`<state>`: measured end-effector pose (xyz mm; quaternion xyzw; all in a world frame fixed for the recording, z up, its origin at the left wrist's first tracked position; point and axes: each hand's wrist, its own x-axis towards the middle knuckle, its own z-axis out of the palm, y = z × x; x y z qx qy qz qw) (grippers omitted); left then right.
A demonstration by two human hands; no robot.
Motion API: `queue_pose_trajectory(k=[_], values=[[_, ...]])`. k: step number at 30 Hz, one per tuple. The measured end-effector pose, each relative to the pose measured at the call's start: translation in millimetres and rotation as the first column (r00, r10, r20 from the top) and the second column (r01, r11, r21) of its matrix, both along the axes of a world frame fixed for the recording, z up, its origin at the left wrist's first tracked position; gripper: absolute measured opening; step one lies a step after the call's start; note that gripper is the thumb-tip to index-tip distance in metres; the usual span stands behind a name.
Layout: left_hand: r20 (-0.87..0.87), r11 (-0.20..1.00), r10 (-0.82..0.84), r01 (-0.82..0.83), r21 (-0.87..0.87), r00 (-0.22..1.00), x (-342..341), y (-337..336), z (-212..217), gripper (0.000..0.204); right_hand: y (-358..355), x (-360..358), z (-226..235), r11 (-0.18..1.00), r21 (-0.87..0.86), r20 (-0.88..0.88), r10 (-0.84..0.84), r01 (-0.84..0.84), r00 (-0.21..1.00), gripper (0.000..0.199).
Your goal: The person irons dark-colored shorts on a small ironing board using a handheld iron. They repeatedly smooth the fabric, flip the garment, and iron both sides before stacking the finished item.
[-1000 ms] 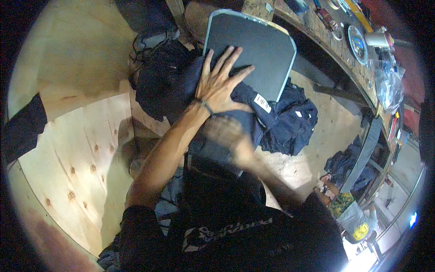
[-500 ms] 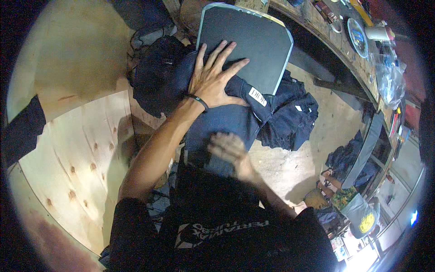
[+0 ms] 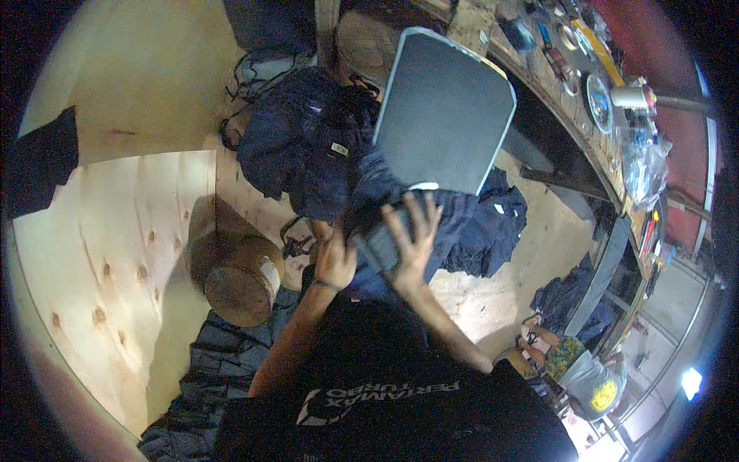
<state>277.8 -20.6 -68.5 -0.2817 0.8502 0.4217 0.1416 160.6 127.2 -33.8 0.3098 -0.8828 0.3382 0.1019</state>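
Note:
Dark blue jeans (image 3: 454, 219) are drawn over the near end of a black flat board (image 3: 446, 115) with a pale edge; its far end sticks out bare. At the near left side of the jeans, my left hand (image 3: 335, 258) has its fingers bent against the cloth, seeming to pinch it. My right hand (image 3: 414, 235) lies over the jeans, its fingers spread but blurred by motion. A smeared grey flat-sided thing (image 3: 377, 245) shows beside the right palm; whether the hand holds it cannot be made out.
More dark garments (image 3: 300, 138) are heaped left of the board. Beyond stands a wooden workbench (image 3: 593, 146) with tape rolls and tools. A round wooden stump (image 3: 242, 289) stands at left, near a plywood wall (image 3: 100, 254). Another person (image 3: 593, 377) sits at far right.
My left hand has come off the board's top and down to the near left side of the jeans. The right hand has moved up and forward. The view has shifted.

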Motion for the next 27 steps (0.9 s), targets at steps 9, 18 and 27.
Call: queue_pose_trajectory(k=[9, 18, 27], values=[[-0.198, 0.82, 0.376, -0.225, 0.527, 0.905, -36.8, -48.8, 5.4, 0.046, -58.1, -20.8, 46.9, 0.915, -0.314, 0.189, 0.321, -0.253, 0.928, 0.087], [-0.39, 0.98, -0.196, 0.171, -0.098, 0.9, 22.3, -12.5, 23.5, 0.09, -1.2, -9.7, 32.3, 0.922, 0.311, 0.126, -0.279, 0.229, 0.952, 0.09], [-0.515, 0.989, 0.114, -0.05, 0.136, 0.85, -99.6, -40.1, 60.4, 0.076, -24.7, -103.1, 73.0, 0.935, -0.135, 0.049, -0.324, 0.328, 0.945, 0.096]])
